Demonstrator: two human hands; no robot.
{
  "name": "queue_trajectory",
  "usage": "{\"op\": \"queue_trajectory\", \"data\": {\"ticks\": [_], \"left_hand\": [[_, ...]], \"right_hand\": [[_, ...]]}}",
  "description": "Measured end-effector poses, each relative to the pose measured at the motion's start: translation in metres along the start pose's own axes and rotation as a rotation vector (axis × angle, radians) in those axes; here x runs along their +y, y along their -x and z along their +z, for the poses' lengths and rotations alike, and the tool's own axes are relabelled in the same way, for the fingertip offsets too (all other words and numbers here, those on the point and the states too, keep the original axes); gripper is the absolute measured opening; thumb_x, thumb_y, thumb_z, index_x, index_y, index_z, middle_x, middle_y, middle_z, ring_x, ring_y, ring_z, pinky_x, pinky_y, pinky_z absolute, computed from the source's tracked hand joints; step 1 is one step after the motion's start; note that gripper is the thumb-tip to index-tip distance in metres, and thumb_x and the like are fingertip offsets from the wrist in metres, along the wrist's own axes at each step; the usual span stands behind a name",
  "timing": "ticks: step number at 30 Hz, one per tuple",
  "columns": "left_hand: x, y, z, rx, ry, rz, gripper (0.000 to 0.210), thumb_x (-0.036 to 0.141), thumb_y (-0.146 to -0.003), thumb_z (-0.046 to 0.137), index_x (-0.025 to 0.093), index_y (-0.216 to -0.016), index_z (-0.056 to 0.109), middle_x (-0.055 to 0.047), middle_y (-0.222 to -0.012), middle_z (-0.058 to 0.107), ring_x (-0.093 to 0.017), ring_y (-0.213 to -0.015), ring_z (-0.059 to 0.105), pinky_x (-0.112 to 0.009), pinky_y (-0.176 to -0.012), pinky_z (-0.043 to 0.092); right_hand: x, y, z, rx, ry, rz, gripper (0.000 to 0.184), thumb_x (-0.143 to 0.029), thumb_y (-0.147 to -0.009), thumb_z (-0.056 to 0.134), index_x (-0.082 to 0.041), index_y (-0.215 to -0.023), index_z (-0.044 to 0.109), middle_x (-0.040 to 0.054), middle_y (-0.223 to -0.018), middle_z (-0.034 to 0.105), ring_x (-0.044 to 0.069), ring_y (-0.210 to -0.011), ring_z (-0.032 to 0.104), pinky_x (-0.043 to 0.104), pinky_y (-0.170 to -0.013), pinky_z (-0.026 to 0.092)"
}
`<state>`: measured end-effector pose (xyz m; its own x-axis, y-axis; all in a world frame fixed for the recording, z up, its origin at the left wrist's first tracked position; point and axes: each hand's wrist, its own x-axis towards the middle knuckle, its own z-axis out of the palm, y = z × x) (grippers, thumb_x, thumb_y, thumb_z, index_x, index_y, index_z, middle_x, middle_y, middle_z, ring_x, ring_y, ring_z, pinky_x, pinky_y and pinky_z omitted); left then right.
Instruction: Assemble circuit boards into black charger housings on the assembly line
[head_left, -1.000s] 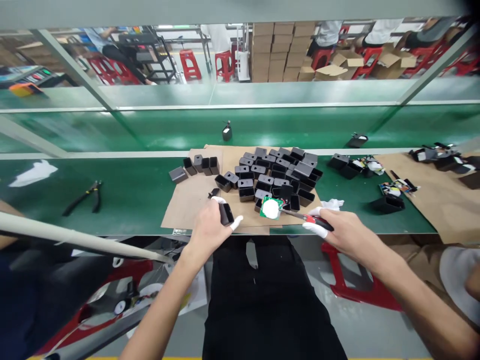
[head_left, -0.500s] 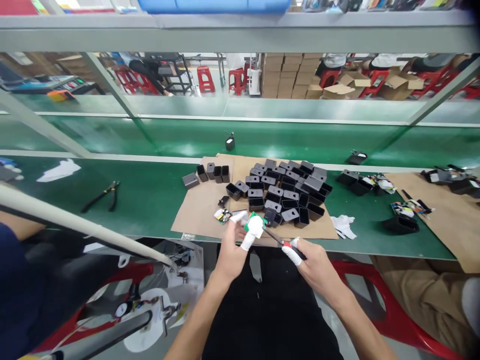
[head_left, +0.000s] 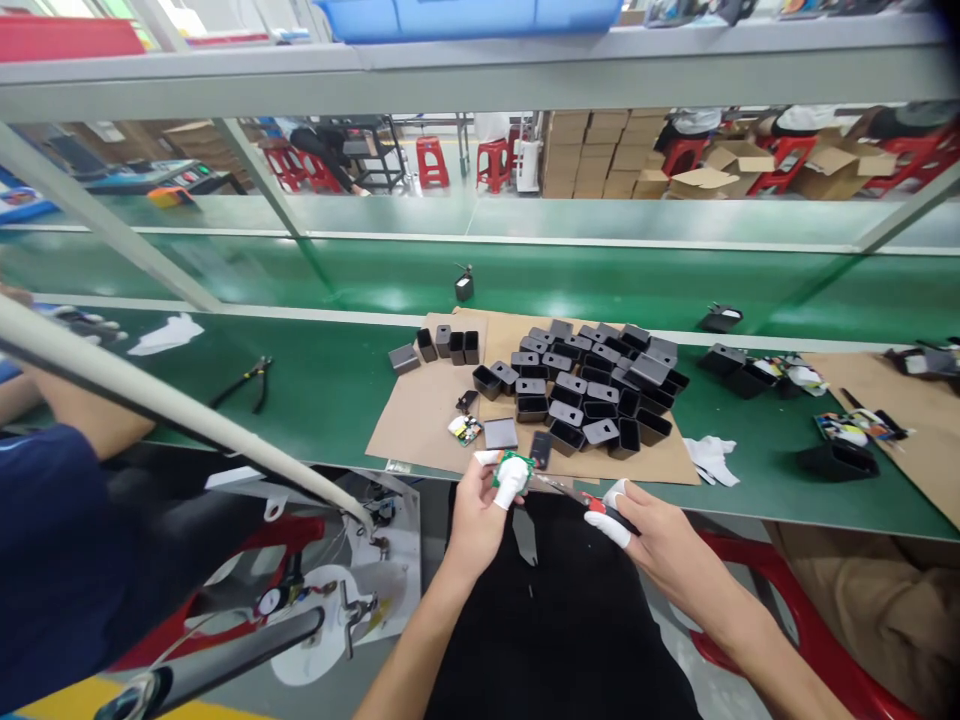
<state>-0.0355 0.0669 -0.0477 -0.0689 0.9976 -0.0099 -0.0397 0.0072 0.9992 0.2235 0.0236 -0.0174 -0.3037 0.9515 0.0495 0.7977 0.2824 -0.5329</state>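
My left hand, with white finger cots on thumb and fingertips, pinches a small green circuit board; the thumb covers much of it. In my right hand, also wearing finger cots, is a slim metal-ended tool with a red and black handle. Its tip points left at the board's edge; I cannot tell whether they touch. Just beyond the board lie a grey flat-topped case and a small black block. Another populated circuit board rests on the cardboard, beside a small black part.
Many open black plastic cases crowd the cardboard. Black-handled pliers lie left, a white cloth right. A slanted pale pole crosses at left, near a co-worker's arm. A shelf beam runs overhead.
The view has shifted left. My right hand and the tool have drawn slightly away from my left hand. The board sits lower, leaving the grey case and black block more exposed.
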Motion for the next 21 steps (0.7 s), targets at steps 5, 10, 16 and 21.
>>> {"op": "queue_trajectory", "data": {"ticks": [5, 10, 16, 21], "left_hand": [[-0.001, -0.043, -0.055, 0.295, -0.231, 0.213, 0.031, 0.042, -0.095, 0.074, 0.021, -0.115, 0.063, -0.009, -0.118, 0.066, -0.025, -0.118, 0.067, -0.044, -0.11, 0.055], [-0.015, -0.092, -0.107, 0.459, -0.857, 0.407, 0.021, 0.034, -0.095, 0.065, 0.017, -0.106, 0.07, -0.016, -0.127, 0.057, -0.033, -0.12, 0.063, -0.052, -0.112, 0.05], [-0.037, -0.091, -0.105, 0.324, -0.971, 0.448, 0.03, 0.03, -0.083, 0.07, 0.017, -0.11, 0.071, -0.014, -0.121, 0.058, -0.032, -0.117, 0.063, -0.047, -0.109, 0.053], [-0.032, -0.073, -0.093, 0.294, -1.113, 0.482, 0.061, 0.044, -0.087, 0.077, 0.014, -0.138, 0.064, -0.02, -0.139, 0.052, -0.037, -0.135, 0.052, -0.053, -0.12, 0.043]], "right_hand": [[0.031, 0.032, -0.023, 0.265, -0.091, 0.171, 0.038, -0.053, -0.11, 0.053, -0.025, -0.084, 0.06, 0.0035, -0.093, 0.061, 0.021, -0.084, 0.062, 0.035, -0.08, 0.051], [0.103, 0.057, -0.033, 0.645, 0.24, 0.46, 0.046, -0.066, -0.102, 0.052, -0.024, -0.099, 0.072, 0.0136, -0.12, 0.064, 0.033, -0.103, 0.067, 0.045, -0.085, 0.051], [0.168, 0.034, -0.034, 0.618, 0.605, 0.769, 0.053, -0.059, -0.102, 0.045, -0.017, -0.099, 0.077, 0.0217, -0.116, 0.064, 0.039, -0.101, 0.063, 0.048, -0.077, 0.047], [0.203, 0.009, -0.025, 0.627, 0.558, 0.749, 0.056, -0.06, -0.101, 0.047, -0.013, -0.101, 0.078, 0.0243, -0.108, 0.064, 0.043, -0.101, 0.061, 0.051, -0.077, 0.046]]}}
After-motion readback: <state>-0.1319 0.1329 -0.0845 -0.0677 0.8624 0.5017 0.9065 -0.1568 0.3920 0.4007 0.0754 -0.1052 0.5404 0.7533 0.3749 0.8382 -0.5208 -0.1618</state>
